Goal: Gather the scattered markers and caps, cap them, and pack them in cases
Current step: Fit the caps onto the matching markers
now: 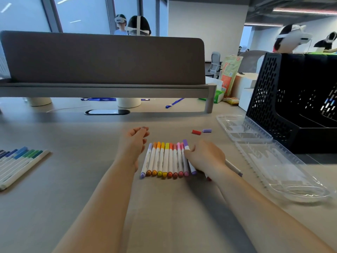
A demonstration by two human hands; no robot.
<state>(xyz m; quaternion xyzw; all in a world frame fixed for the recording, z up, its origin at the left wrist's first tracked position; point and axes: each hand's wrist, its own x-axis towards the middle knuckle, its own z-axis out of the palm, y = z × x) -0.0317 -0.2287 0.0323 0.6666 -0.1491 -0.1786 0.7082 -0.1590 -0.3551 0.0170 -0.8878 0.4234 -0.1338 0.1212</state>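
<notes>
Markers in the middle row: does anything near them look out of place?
Yes. A red cap and a lilac cap lie loose beyond the row, on no marker. One marker lies askew under the right hand.

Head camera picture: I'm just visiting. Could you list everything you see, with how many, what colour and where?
warm-coloured markers: ten, lavender, oranges, yellows, reds, pinks, purple; capped, side by side mid-desk
blue and green markers: several, in a row at the left edge
loose caps: two, red cap and lavender cap, beyond the warm row
partly hidden markers: seemingly two, white, under the right hand
clear case: one, open, on the right
black mesh organiser: one, far right
grey divider: one, across the back
people wearing headsets: four, in the background
left hand: fingers curled, hold unclear, left of the row
right hand: touching the purple marker
</notes>
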